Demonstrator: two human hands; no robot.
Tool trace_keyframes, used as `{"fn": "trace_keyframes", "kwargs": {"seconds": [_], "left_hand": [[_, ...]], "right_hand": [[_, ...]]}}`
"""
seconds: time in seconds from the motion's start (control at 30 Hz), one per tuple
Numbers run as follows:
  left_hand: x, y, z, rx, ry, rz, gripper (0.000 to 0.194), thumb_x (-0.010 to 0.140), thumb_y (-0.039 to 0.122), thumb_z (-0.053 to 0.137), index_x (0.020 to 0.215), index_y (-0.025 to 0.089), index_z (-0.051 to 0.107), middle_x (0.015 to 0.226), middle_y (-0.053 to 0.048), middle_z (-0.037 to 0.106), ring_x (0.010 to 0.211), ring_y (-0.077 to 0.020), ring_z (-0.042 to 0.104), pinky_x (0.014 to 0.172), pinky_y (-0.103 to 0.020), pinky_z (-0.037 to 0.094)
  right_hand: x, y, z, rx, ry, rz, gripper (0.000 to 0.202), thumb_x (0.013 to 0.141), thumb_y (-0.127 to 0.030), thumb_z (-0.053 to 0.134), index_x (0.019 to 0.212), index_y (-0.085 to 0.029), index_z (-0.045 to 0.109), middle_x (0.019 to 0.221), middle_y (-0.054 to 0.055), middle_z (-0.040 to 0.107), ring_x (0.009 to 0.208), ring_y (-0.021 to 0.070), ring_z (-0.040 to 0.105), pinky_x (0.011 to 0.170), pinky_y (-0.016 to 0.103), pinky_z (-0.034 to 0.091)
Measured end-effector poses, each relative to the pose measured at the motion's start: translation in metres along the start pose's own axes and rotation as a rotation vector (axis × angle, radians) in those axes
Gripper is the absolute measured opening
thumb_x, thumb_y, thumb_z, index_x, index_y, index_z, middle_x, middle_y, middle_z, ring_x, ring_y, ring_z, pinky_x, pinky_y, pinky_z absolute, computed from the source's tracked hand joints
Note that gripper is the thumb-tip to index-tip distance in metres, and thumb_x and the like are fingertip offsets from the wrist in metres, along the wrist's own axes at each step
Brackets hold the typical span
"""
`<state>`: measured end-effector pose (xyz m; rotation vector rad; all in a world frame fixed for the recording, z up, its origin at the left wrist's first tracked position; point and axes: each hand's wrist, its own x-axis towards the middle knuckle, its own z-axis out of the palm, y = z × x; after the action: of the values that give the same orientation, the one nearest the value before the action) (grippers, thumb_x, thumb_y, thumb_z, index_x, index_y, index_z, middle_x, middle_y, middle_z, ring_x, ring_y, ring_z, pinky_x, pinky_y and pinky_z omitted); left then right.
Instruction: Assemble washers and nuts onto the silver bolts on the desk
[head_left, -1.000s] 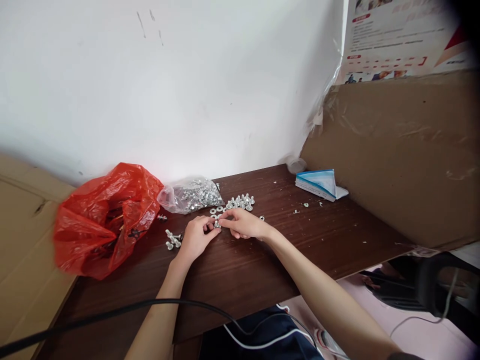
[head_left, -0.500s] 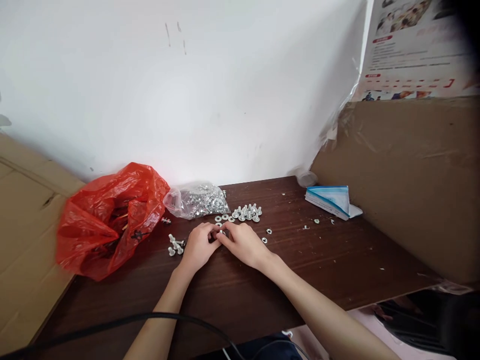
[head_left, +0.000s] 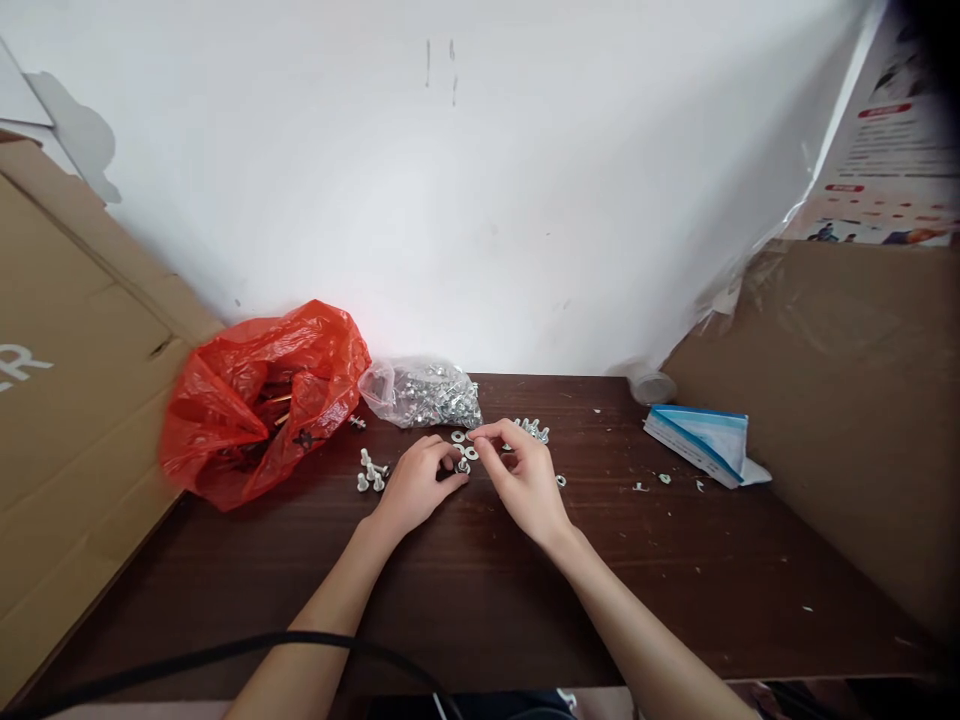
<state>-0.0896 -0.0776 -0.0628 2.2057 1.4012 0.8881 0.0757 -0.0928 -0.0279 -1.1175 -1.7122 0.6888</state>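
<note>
My left hand [head_left: 420,482] is closed round a small bolt [head_left: 463,466] that stands upright at its fingertips. Beside it, my right hand [head_left: 525,482] has thumb and forefinger brought close together at the flat washers [head_left: 471,453]; what they pinch, if anything, is too small to make out. Several assembled bolts [head_left: 534,430] stand behind my right hand, partly hidden by it. Left of my left hand is a group of loose bolts [head_left: 372,474]. One nut [head_left: 561,481] lies just right of my right hand.
A red plastic bag [head_left: 217,410] and a clear bag of hardware [head_left: 435,393] stand at the wall. A blue-and-white packet [head_left: 701,440] lies at right, near cardboard [head_left: 847,400]. A black cable [head_left: 225,648] crosses in front.
The view has turned left. My hands have parted slightly, and the bolt at my left fingertips now shows upright. My right hand has moved up toward the washers.
</note>
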Motion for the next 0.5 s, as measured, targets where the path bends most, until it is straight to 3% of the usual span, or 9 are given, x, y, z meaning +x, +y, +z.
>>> {"fn": "trace_keyframes", "kwargs": {"seconds": [0.2, 0.3, 0.37, 0.47, 0.5], "left_hand": [[0.000, -0.001, 0.001, -0.063, 0.034, 0.004, 0.006, 0.078, 0.020, 0.063, 0.074, 0.016, 0.060, 0.074, -0.001, 0.056, 0.071, -0.0150, 0.052, 0.067, -0.027, 0.039], [0.000, -0.001, 0.000, -0.092, 0.047, 0.004, 0.010, 0.077, 0.012, 0.059, 0.067, 0.016, 0.058, 0.070, 0.000, 0.055, 0.067, -0.0139, 0.051, 0.064, -0.026, 0.038], [-0.001, -0.001, 0.000, -0.131, 0.046, -0.006, 0.011, 0.073, 0.008, 0.058, 0.065, 0.016, 0.058, 0.069, 0.001, 0.055, 0.066, -0.0133, 0.051, 0.063, -0.025, 0.038], [-0.001, -0.001, 0.000, -0.162, 0.058, -0.030, 0.008, 0.071, 0.009, 0.062, 0.072, 0.017, 0.059, 0.073, 0.001, 0.056, 0.068, -0.0131, 0.051, 0.063, -0.025, 0.040], [-0.002, -0.001, 0.000, -0.151, 0.062, -0.036, 0.008, 0.071, 0.012, 0.064, 0.076, 0.017, 0.059, 0.075, 0.001, 0.056, 0.069, -0.0134, 0.051, 0.064, -0.025, 0.040]], "right_hand": [[-0.009, -0.002, 0.004, 0.135, 0.102, -0.227, 0.014, 0.089, -0.023, 0.052, 0.093, -0.019, 0.066, 0.080, 0.003, 0.064, 0.066, 0.0135, 0.058, 0.058, 0.025, 0.045], [-0.013, -0.013, 0.002, 0.215, 0.067, -0.397, 0.013, 0.087, -0.016, 0.054, 0.092, -0.019, 0.067, 0.068, 0.001, 0.062, 0.057, 0.0118, 0.056, 0.055, 0.025, 0.044], [-0.018, -0.027, -0.009, 0.343, -0.069, -0.423, 0.014, 0.087, -0.017, 0.054, 0.088, -0.020, 0.067, 0.059, -0.001, 0.059, 0.050, 0.0105, 0.054, 0.051, 0.024, 0.043], [-0.028, -0.049, -0.038, 0.485, -0.509, -0.417, 0.021, 0.092, -0.028, 0.050, 0.083, -0.022, 0.068, 0.051, -0.003, 0.058, 0.043, 0.0081, 0.052, 0.047, 0.021, 0.044], [-0.033, -0.055, -0.049, 0.457, -0.530, -0.454, 0.024, 0.092, -0.033, 0.050, 0.080, -0.023, 0.069, 0.054, -0.003, 0.060, 0.045, 0.0080, 0.054, 0.049, 0.021, 0.046]]}}
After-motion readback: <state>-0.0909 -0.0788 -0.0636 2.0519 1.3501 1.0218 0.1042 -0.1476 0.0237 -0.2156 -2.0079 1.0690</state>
